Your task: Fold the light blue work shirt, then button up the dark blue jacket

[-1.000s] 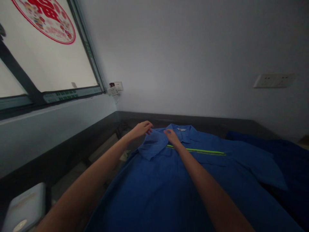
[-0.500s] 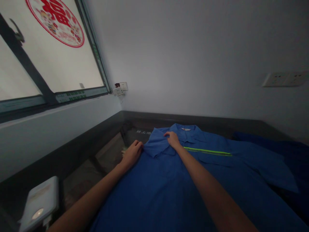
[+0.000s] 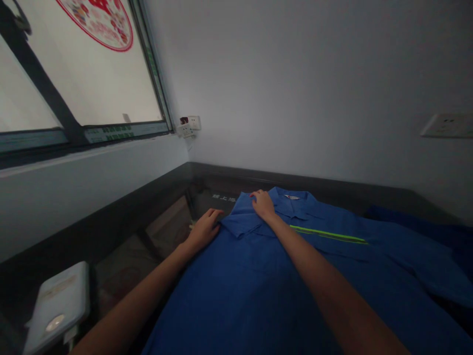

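A blue short-sleeved work shirt (image 3: 251, 276) lies spread on the dark tabletop, its collar at the far side and a yellow-green stripe across the chest. On the left, its sleeve is folded inward over the body. My left hand (image 3: 204, 230) rests at the shirt's left edge beside the fold, fingers stretched out and apart from any grip. Lying over the folded sleeve near the collar is my right hand (image 3: 263, 204), palm down with its fingers spread on the cloth.
A white device resembling a power bank (image 3: 59, 305), with a cable plugged in, is at the near left. Darker blue cloth (image 3: 417, 227) lies at the right. Wall sockets (image 3: 194, 123) are in the corner by the window (image 3: 111, 88). The dark table rim (image 3: 162, 185) meets the walls.
My left fingers have straightened at the shirt's edge, where they were bent on the cloth. My right hand has shifted slightly away and left over the folded sleeve. The camera view has tilted down a little.
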`<action>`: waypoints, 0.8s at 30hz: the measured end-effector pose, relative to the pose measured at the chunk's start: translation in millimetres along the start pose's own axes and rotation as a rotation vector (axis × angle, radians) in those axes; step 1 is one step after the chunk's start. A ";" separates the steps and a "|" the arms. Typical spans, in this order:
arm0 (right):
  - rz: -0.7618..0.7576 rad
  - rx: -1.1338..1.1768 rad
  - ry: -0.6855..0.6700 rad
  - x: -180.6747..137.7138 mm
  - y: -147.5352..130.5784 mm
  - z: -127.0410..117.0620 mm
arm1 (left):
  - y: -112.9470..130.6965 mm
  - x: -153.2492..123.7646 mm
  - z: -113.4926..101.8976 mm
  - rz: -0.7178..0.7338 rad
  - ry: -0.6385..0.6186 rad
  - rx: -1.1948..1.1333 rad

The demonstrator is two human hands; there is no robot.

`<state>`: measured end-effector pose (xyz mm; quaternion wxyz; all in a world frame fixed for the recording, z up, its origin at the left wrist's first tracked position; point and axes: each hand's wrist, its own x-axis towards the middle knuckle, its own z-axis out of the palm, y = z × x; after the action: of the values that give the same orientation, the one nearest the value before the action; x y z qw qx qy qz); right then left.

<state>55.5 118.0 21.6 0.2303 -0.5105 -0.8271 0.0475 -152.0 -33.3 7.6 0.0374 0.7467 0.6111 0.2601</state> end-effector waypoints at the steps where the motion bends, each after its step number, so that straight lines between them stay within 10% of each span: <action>1: 0.001 -0.002 -0.017 5.6 -6.3 3.1 | 0.6 -0.6 1.2 -0.006 0.002 0.019; 14: 0.271 -0.050 -0.105 75.9 -32.0 52.9 | 6.8 -2.6 0.3 0.022 -0.034 0.212; 24: 0.230 -0.102 0.042 70.3 -35.7 72.0 | 7.3 -3.4 2.5 -0.011 -0.012 0.182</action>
<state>-31.0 173.2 -7.9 0.2143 -0.6140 -0.7594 0.0206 -144.7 -37.6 7.0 -0.0254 0.7452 0.6360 0.1987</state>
